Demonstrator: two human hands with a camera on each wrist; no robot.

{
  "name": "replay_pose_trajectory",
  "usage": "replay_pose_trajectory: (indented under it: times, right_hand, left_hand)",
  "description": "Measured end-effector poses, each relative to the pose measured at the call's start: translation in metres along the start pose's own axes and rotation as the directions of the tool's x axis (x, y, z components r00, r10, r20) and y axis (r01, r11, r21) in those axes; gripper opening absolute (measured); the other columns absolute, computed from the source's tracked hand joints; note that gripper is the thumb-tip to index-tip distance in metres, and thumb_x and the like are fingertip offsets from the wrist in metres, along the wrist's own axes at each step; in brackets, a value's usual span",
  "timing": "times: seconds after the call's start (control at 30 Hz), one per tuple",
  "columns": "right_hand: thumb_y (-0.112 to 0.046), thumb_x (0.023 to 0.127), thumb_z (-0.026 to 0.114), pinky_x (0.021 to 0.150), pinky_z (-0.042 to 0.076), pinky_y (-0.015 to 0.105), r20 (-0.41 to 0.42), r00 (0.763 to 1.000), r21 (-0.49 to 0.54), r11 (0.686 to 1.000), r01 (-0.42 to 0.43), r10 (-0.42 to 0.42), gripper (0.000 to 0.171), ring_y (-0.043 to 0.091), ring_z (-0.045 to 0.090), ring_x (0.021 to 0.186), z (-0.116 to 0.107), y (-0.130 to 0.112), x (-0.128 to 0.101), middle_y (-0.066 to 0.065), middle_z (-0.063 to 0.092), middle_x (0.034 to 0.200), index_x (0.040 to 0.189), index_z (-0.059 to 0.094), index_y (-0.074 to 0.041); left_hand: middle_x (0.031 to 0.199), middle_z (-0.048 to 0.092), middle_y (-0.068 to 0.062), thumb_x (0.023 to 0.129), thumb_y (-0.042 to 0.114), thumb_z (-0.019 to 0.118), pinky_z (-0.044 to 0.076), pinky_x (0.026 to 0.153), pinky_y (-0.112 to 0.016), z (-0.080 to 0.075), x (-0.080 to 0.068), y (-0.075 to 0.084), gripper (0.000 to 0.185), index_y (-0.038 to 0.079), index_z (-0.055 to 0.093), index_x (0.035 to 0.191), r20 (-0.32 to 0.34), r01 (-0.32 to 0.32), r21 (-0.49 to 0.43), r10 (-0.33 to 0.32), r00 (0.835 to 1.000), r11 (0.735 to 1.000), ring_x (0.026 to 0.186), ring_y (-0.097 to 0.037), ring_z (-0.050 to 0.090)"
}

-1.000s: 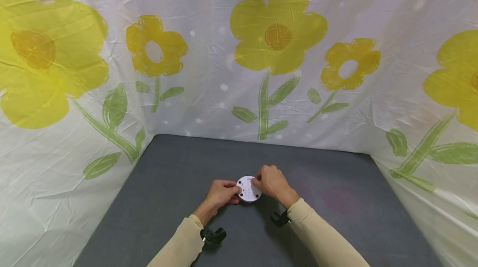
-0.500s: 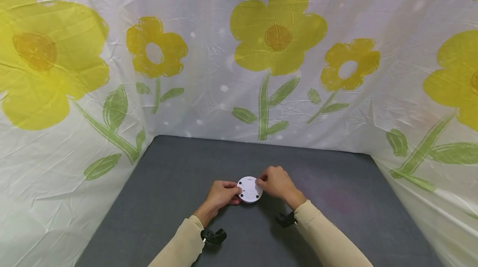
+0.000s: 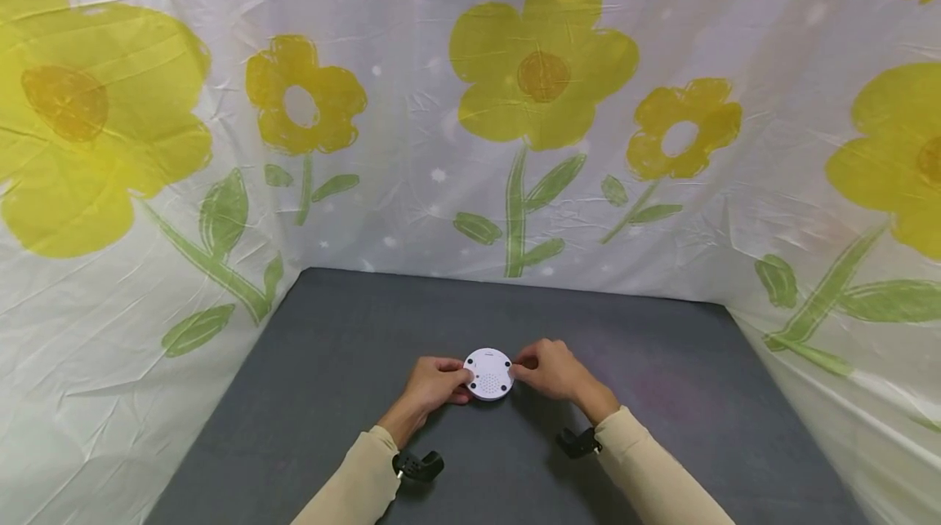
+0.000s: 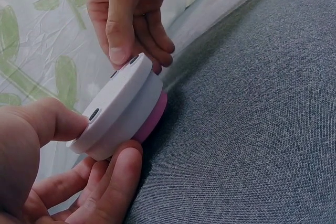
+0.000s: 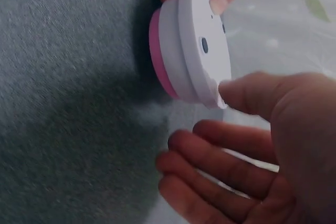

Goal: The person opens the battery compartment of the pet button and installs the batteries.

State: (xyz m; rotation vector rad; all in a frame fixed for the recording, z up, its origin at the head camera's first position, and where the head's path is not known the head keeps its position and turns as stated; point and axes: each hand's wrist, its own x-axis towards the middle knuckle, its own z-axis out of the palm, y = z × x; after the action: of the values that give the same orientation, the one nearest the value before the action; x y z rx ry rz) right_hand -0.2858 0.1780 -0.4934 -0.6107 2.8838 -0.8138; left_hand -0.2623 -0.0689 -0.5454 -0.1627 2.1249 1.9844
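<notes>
A round white device [image 3: 488, 375] shows a flat face with speaker holes and several small dark feet. Its stepped white side [image 4: 123, 116] ends in a pink layer [image 5: 162, 61] toward the dark cloth. My left hand [image 3: 434, 383] grips the left edge, thumb on the white face and fingers curled under the rim. At the opposite edge is my right hand [image 3: 553, 371], its thumb tip touching the rim. In the right wrist view, the right fingers [image 5: 226, 166] are loosely bent and apart from the device.
Dark grey cloth [image 3: 367, 304] covers the table. A white curtain [image 3: 412, 100] with yellow flowers hangs behind it and on both sides. Black wrist-worn cameras [image 3: 419, 466] sit at both sleeve cuffs.
My right hand has moved from over the device's upper right face outward and down to its right edge, with the wrist farther right. The left hand keeps its grip.
</notes>
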Motion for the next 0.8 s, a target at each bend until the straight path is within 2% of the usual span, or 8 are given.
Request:
replay_pose_trajectory:
  times: [0.1, 0.2, 0.37, 0.57, 0.73, 0.8]
  right_hand:
    - [-0.023, 0.097, 0.081, 0.072, 0.058, 0.027, 0.028, 0.998, 0.021, 0.998, 0.061, -0.062, 0.023, 0.005, 0.069, 0.081, 0.004, 0.002, -0.001, -0.002, 0.083, 0.093, 0.112, 0.085, -0.006]
    - [-0.019, 0.098, 0.078, 0.069, 0.055, 0.023, 0.036, 0.996, 0.063, 0.995, 0.075, -0.077, 0.022, 0.003, 0.068, 0.077, 0.008, 0.003, -0.001, -0.002, 0.082, 0.087, 0.113, 0.083, -0.004]
    - [-0.012, 0.1, 0.073, 0.059, 0.052, 0.021, 0.045, 0.999, 0.21, 0.978, 0.015, -0.025, 0.016, 0.006, 0.068, 0.067, 0.016, 0.002, -0.002, 0.003, 0.08, 0.08, 0.11, 0.08, -0.002]
    - [-0.006, 0.099, 0.073, 0.059, 0.062, 0.025, 0.034, 0.998, 0.37, 0.927, -0.059, 0.049, 0.024, 0.017, 0.076, 0.067, 0.022, 0.001, -0.006, 0.01, 0.082, 0.086, 0.119, 0.076, 0.007]
    - [-0.002, 0.098, 0.073, 0.063, 0.067, 0.031, -0.004, 0.998, 0.425, 0.903, -0.061, 0.07, 0.027, 0.024, 0.08, 0.07, 0.025, -0.001, -0.008, 0.013, 0.082, 0.089, 0.122, 0.074, 0.009]
    - [-0.001, 0.097, 0.073, 0.064, 0.068, 0.03, -0.031, 0.997, 0.423, 0.904, -0.056, 0.076, 0.026, 0.024, 0.08, 0.071, 0.026, -0.003, -0.009, 0.013, 0.083, 0.09, 0.122, 0.074, 0.008]
  left_hand:
    - [0.101, 0.081, -0.013, 0.093, 0.007, 0.079, 0.068, 0.069, -0.029, 0.0, -0.001, 0.0, 0.035, -0.009, 0.075, 0.123, 0.0, 0.004, 0.001, -0.004, 1.0, 1.0, 0.074, -0.015, 0.077]
    - [0.1, 0.081, -0.013, 0.093, 0.007, 0.079, 0.068, 0.069, -0.029, 0.0, -0.001, -0.001, 0.035, -0.01, 0.074, 0.123, 0.002, 0.002, -0.003, -0.002, 1.0, 1.0, 0.075, -0.015, 0.077]
    - [0.1, 0.081, -0.013, 0.094, 0.007, 0.079, 0.069, 0.07, -0.03, -0.001, 0.001, -0.002, 0.035, -0.01, 0.074, 0.124, 0.014, -0.003, -0.002, 0.003, 1.0, 1.0, 0.076, -0.016, 0.078]
    - [0.103, 0.081, -0.013, 0.095, 0.008, 0.08, 0.069, 0.07, -0.029, -0.002, 0.001, 0.001, 0.036, -0.008, 0.074, 0.126, 0.016, 0.003, -0.002, -0.003, 1.0, 1.0, 0.078, -0.015, 0.077]
    - [0.105, 0.08, -0.013, 0.094, 0.007, 0.08, 0.069, 0.071, -0.03, -0.001, -0.003, 0.004, 0.04, -0.007, 0.072, 0.131, 0.02, 0.0, -0.034, 0.0, 1.0, 0.999, 0.078, -0.016, 0.076]
    - [0.104, 0.08, -0.014, 0.094, 0.005, 0.08, 0.069, 0.07, -0.031, -0.001, -0.004, 0.005, 0.041, -0.007, 0.071, 0.132, 0.02, -0.011, -0.052, 0.012, 1.0, 0.999, 0.076, -0.016, 0.076]
